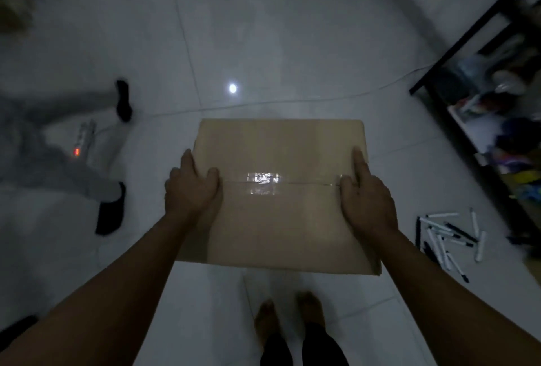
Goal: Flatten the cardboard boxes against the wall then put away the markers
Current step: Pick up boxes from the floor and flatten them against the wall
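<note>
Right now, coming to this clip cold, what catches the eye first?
The cardboard box in mid-frame, held above the white tiled floor by the left hand and right hand at its side edges, with shiny tape along its centre seam. Next, the scattered markers on the floor at lower right, beside a cluttered black shelf.

matt cardboard box [281,190], glossy tape [263,179], shiny floor tiles [263,43]
</note>
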